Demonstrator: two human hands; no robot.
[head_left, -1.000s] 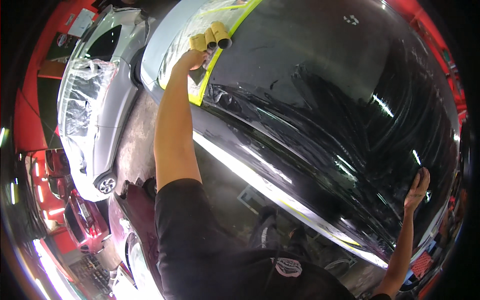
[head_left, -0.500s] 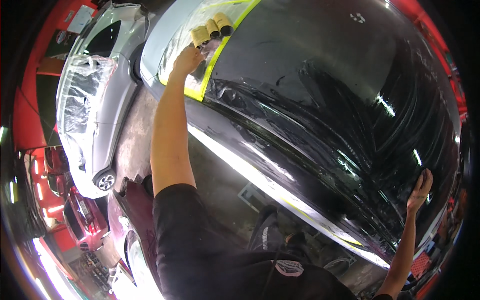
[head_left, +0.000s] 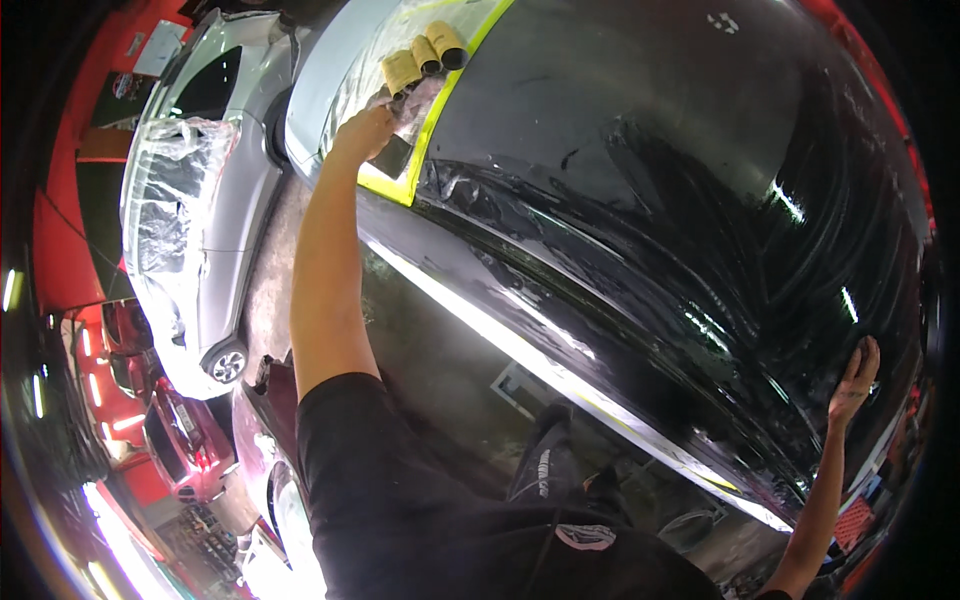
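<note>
My left hand (head_left: pixel 370 132) is at the masked area (head_left: pixel 352 104) of the car, over crinkled plastic edged with bright yellow tape (head_left: pixel 440 105). Its fingers are curled down, and whatever they grip is hidden. Just above it lie three short pale-yellow rolls (head_left: pixel 425 50) with dark open ends. My right hand (head_left: pixel 852 385) lies flat, fingers stretched out, on the glossy dark panel (head_left: pixel 680 220) at the far right, which carries streaky smears and bright reflections.
A silver car (head_left: pixel 235 210) with plastic over its side stands at left. Red cars (head_left: pixel 185 450) and a maroon one (head_left: pixel 268 395) are lower left. A red wall (head_left: pixel 70 150) runs behind. My legs (head_left: pixel 545 460) show below, beside the dark car's long edge.
My left hand has moved leftward and down, away from the rolls. My right hand sits a little further right in the picture, and the whole view has shifted slightly.
</note>
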